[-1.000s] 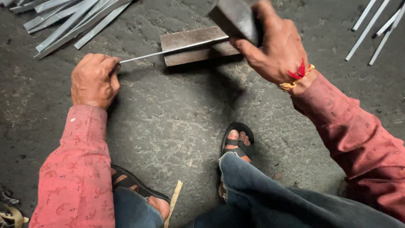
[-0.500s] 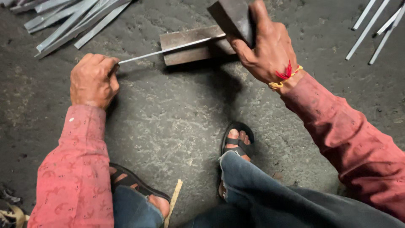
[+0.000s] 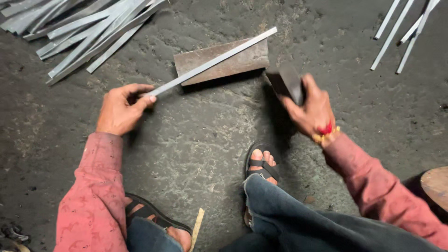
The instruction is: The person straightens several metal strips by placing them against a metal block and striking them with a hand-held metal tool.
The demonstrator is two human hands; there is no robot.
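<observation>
Left hand (image 3: 122, 108) gripping strip (image 3: 212, 61) on block (image 3: 224, 60), right hand (image 3: 311, 108) clutching hammer (image 3: 288, 84), strip piles (image 3: 84, 28) beyond

Metal strip piles (image 3: 88, 32) and loose strips (image 3: 401, 32) lie on the floor (image 3: 196, 140).

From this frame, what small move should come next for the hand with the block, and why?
Probably bring the right hand with its dark metal block back up over the flat steel plate and onto the metal strip. The strip lies diagonally across the plate, the left hand pinches its near end, and the block hangs low beside the plate, off the strip.
</observation>
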